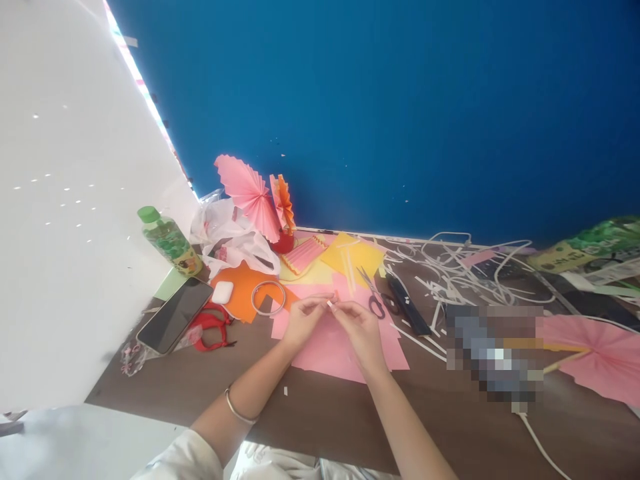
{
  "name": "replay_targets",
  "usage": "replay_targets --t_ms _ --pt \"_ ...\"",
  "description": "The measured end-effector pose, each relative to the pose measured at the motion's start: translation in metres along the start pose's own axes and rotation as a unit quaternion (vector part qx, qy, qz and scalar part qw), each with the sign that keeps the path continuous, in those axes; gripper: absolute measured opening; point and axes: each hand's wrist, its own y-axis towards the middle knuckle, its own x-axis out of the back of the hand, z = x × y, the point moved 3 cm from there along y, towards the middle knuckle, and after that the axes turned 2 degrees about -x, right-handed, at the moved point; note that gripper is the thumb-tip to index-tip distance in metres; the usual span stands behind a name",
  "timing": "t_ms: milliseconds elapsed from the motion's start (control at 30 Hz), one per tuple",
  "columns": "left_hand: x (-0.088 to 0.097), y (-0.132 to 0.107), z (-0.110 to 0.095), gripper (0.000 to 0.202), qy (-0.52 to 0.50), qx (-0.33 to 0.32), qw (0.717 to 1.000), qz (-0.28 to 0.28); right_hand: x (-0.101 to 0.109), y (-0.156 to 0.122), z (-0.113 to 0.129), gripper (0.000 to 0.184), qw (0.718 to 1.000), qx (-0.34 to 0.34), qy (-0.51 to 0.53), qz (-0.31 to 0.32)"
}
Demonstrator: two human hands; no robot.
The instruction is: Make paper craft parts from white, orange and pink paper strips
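My left hand (307, 322) and my right hand (361, 331) meet fingertip to fingertip above a stack of pink paper (327, 365). Both are closed in a pinch. A tiny white piece (329, 304) shows between the thumbs, most clearly at the right fingertips; whether it is paper or tape I cannot tell. What the left fingertips grip is mostly hidden. Scissors (376, 305) with dark handles lie just beyond my right hand, blades pointing away. To the left of my left hand, a round ring (269, 298) rests on orange paper (243, 313).
A phone (175, 316), a white earphone case (223, 292) and a green-capped bottle (173, 241) occupy the left. Pleated pink paper (247, 193) stands by the blue wall. White strips and cables (475, 273) clutter the right, near a pink paper fan (603, 357).
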Motion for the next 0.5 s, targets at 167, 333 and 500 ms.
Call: replay_targets --t_ms 167,333,500 --pt "0.0007 0.0007 -0.0006 0.014 0.0 -0.004 1.0 -0.004 -0.0007 0.0018 -0.0047 0.019 1.0 0.001 0.015 -0.004" --pt "0.0013 0.0004 -0.0012 0.014 0.005 -0.012 1.0 0.006 -0.0011 0.0035 -0.0077 0.02 1.0 0.007 0.016 -0.001" --pt "0.0015 0.0005 0.0 0.016 0.01 -0.019 1.0 0.017 -0.0005 0.0056 -0.0099 0.022 1.0 0.002 0.013 -0.007"
